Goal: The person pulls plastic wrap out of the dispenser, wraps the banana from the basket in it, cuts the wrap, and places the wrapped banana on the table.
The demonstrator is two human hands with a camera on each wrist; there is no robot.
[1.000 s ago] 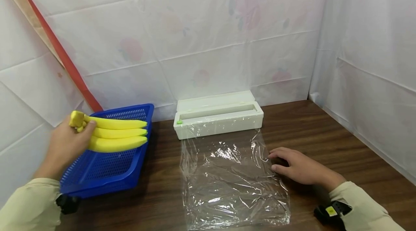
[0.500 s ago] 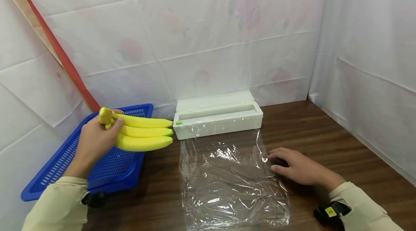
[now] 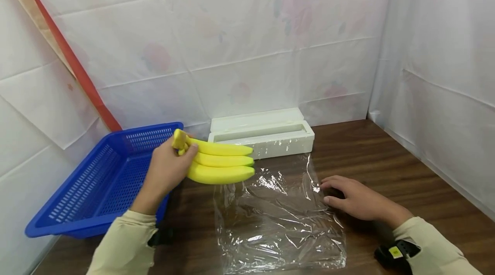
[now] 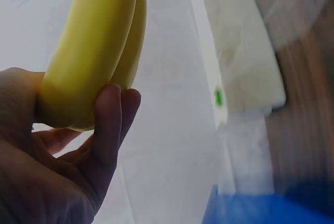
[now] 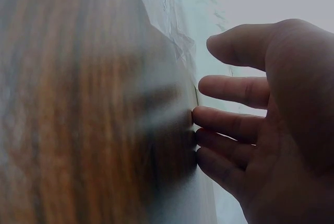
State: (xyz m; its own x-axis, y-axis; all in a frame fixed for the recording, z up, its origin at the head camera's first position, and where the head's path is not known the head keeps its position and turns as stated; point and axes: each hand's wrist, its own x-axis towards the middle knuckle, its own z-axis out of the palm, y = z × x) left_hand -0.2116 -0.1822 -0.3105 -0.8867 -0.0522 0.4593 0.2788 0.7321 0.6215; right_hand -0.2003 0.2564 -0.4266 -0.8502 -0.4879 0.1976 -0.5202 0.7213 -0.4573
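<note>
A bunch of yellow bananas [image 3: 220, 161] is held in the air by my left hand [image 3: 166, 167], which grips it near the stem end. The banana tips point right, over the upper left of a sheet of cling film [image 3: 278, 219] spread on the table. In the left wrist view, the fingers and thumb curl round the bananas [image 4: 96, 41]. My right hand [image 3: 357, 200] rests at the film's right edge, holding nothing. Its fingers [image 5: 229, 122] are loosely extended with their tips against the tabletop in the right wrist view.
Behind the film stands a white cling film box [image 3: 278, 144] with its lid raised; the sheet runs out over its front. A blue plastic basket [image 3: 96, 180] sits at the left. White sheeting [image 3: 247, 51] covers the walls round the wooden table [image 3: 367, 150].
My left hand has carried the bananas rightward, from above the blue basket to the film's upper left side, in front of the box. The right hand has stayed in place.
</note>
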